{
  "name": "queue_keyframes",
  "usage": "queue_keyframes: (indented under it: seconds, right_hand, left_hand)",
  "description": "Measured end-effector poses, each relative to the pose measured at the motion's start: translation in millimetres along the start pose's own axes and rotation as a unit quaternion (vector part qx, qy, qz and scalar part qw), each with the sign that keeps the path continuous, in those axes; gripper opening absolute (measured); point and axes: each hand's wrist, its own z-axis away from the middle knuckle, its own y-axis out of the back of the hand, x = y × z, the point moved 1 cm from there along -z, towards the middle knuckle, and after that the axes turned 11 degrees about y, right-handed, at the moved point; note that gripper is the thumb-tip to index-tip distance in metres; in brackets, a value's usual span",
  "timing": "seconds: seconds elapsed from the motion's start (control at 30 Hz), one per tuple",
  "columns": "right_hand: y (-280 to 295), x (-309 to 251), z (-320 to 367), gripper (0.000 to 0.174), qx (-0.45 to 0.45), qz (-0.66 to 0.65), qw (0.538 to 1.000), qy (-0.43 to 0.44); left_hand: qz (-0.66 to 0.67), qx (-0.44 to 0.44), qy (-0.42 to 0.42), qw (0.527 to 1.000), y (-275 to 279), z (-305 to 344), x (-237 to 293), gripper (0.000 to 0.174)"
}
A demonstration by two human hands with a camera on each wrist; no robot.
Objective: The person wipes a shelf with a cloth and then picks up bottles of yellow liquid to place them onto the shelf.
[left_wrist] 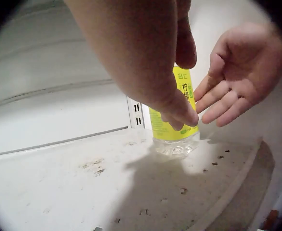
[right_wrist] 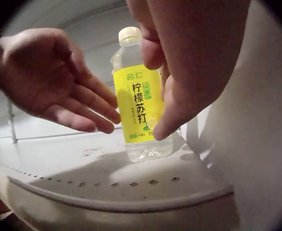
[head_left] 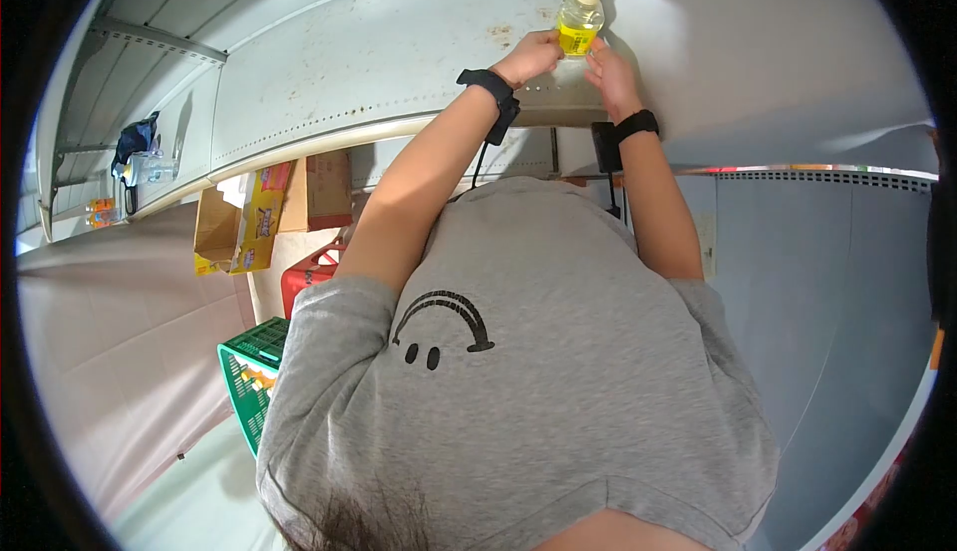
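A clear bottle with a yellow label and pale cap stands upright on a white shelf, close to the side wall. My left hand touches its left side with extended fingers. On the other side, my right hand has its relaxed fingers against or very near the label. The right wrist view shows the bottle between the left hand and the right hand. In the left wrist view, the left hand partly hides the bottle; the right hand shows its palm.
Cardboard boxes, a red basket and a green crate are below the shelf at left. Farther left, a dark item and clear bottles stand on shelving. A pale wall borders the right side.
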Motion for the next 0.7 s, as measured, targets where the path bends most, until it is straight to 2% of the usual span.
queue_keyframes:
  seconds: [0.1,0.17,0.53,0.6,0.7]
  right_hand:
    - [0.0,-0.2,-5.9,0.044,-0.001,-0.001,1.000,-0.010]
    - [-3.0,-14.3,-2.4,0.052,-0.030,-0.007,1.000,-0.005]
    - [-0.7,-7.0,-24.4,0.052,-0.025,-0.015,1.000,-0.007]
    - [-0.8,-7.3,-25.3,0.052,-0.031,-0.016,0.999,-0.005]
    - [0.4,-3.7,-27.8,0.051,-0.027,-0.016,0.999,-0.007]
  left_hand:
    - [0.005,0.008,-0.003,1.000,2.3,1.4,5.7,0.046]
    - [0.001,0.010,0.002,1.000,3.2,1.9,9.7,0.046]
    - [-0.008,0.016,-0.009,1.000,8.2,-15.8,8.8,0.045]
    - [0.039,0.045,-0.065,0.996,8.2,-26.3,2.7,0.019]
    - [0.040,0.041,-0.064,0.996,8.8,-25.8,3.4,0.019]
